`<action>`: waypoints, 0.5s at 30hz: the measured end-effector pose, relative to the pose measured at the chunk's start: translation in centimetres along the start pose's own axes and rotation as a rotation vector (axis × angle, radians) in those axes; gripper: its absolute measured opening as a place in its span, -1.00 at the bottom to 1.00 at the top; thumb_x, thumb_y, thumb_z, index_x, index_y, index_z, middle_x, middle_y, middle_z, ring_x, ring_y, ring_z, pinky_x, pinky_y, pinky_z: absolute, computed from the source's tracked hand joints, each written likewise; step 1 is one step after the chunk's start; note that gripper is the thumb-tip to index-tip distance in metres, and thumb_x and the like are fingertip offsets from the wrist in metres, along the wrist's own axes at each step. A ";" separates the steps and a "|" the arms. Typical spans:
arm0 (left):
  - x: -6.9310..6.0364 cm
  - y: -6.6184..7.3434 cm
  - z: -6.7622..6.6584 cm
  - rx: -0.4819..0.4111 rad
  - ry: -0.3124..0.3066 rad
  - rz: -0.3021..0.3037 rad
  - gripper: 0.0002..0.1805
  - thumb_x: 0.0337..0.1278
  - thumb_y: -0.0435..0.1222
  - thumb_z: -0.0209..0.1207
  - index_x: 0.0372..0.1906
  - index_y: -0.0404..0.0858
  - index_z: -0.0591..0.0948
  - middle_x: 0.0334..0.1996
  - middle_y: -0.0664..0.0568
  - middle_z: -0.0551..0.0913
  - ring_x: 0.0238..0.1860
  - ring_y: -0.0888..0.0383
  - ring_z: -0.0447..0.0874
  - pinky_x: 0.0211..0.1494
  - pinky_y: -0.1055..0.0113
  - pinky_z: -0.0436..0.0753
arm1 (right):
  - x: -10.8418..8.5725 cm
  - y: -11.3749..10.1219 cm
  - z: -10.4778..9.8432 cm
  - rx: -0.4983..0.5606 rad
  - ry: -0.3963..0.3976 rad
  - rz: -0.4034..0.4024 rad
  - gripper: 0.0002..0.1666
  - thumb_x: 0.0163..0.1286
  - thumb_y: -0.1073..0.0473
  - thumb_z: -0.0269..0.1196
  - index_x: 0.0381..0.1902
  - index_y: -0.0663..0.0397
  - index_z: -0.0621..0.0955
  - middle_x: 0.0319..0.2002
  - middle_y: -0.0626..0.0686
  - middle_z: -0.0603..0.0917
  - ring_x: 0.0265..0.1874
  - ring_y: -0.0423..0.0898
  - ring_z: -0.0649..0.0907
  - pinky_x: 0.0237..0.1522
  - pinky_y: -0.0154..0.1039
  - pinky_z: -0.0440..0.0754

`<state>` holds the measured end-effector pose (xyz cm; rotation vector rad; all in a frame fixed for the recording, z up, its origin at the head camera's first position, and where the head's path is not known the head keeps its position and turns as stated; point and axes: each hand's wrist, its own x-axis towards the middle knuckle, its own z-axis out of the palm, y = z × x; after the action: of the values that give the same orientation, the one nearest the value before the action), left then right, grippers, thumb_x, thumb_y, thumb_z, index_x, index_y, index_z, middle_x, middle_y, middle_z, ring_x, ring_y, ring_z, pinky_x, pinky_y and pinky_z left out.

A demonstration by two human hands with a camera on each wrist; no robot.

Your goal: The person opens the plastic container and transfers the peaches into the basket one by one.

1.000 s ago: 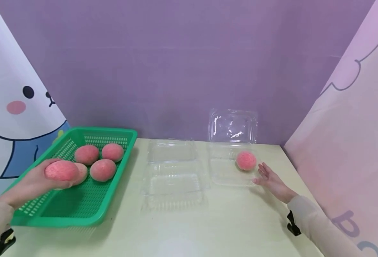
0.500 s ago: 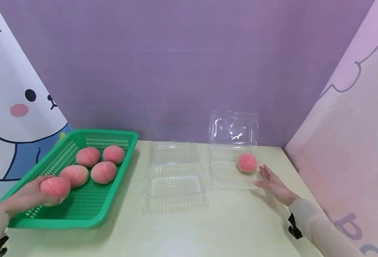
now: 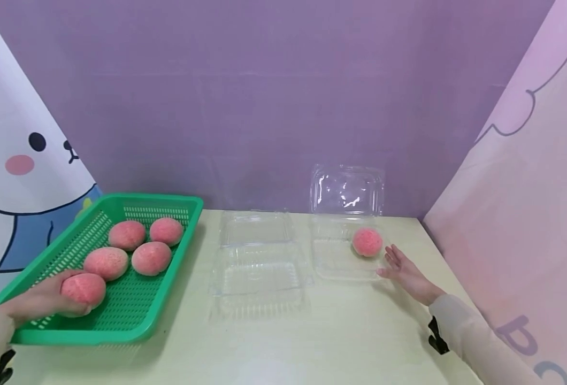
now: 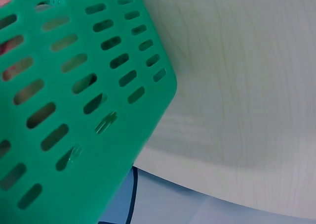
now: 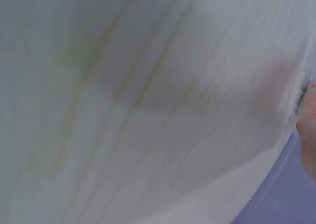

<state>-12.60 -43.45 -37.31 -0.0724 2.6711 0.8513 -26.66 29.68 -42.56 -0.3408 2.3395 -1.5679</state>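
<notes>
In the head view my left hand [image 3: 47,297] grips a pink peach [image 3: 83,291] low in the front left part of the green basket [image 3: 120,335]. Several more peaches lie behind it, among them a near peach [image 3: 106,263] close to the gripped one. My right hand [image 3: 411,277] has its fingers extended beside the right edge of an open clear plastic box [image 3: 334,259]. One peach [image 3: 367,242] sits in that box, just left of those fingertips. The left wrist view shows only the slotted basket wall [image 4: 113,93], which hides the left hand.
A second open clear plastic box [image 3: 259,270] stands on the pale table [image 3: 264,347] between the basket and the right box. The right box's lid [image 3: 347,191] is raised near the purple backdrop [image 3: 283,107]. Printed cloths flank both sides.
My left hand has carried its peach down toward the front left of the basket, uncovering the peach behind it. The right hand has stayed almost still.
</notes>
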 end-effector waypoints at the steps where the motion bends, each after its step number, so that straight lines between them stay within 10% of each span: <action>1: 0.0 -0.1 0.0 -0.005 -0.011 0.000 -0.03 0.10 -0.06 0.16 0.24 -0.70 -0.08 0.09 -0.61 0.23 -0.03 -0.23 0.44 -0.16 0.06 0.57 | 0.0 0.0 0.0 0.002 0.003 0.001 0.14 0.29 0.13 0.16 0.38 0.21 -0.44 0.42 0.26 -0.34 0.39 0.25 -0.21 0.34 0.21 -0.17; 15: 0.6 -0.6 -0.1 -0.040 -0.041 0.027 -0.02 0.17 -0.08 0.10 0.22 -0.75 -0.17 0.10 -0.69 0.10 0.04 -0.41 0.36 -0.10 -0.08 0.56 | 0.1 -0.8 -0.1 0.011 -0.016 -0.015 0.14 0.30 0.12 0.15 0.37 0.19 -0.46 0.42 0.24 -0.36 0.39 0.24 -0.22 0.34 0.22 -0.16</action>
<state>-13.13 -43.92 -37.78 -0.0285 2.6229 0.9047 -26.74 29.49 -41.81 -0.3680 2.3203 -1.5783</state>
